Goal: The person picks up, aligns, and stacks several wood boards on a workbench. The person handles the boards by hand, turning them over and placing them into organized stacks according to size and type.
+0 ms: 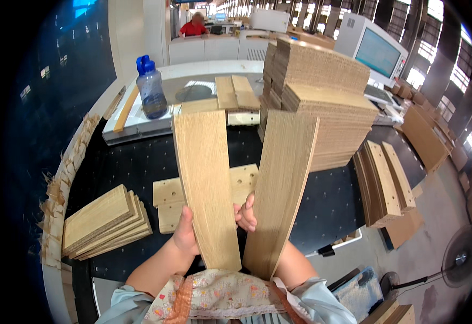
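Observation:
Two long wood-grain boards stand tilted up in front of me, their lower ends close to my apron. My left hand (187, 232) is closed round the left board (206, 183), thumb along its outer edge. The right board (280, 183) is in my right hand (246, 214), whose fingertips curl round its inner edge; the rest of that hand is behind the board. Beyond them, drilled boards (170, 193) lie on the black table, partly covered by the left board. To the left, several plain boards (103, 216) lie in a fanned stack.
A tall stack of boards (327, 102) stands at the back right. Drilled boards (381, 183) are piled at the table's right edge. A blue water bottle (152, 92) stands on the machine's light ledge. A monitor (377, 54), a fan (461, 256) and a person in red (194, 27) are farther off.

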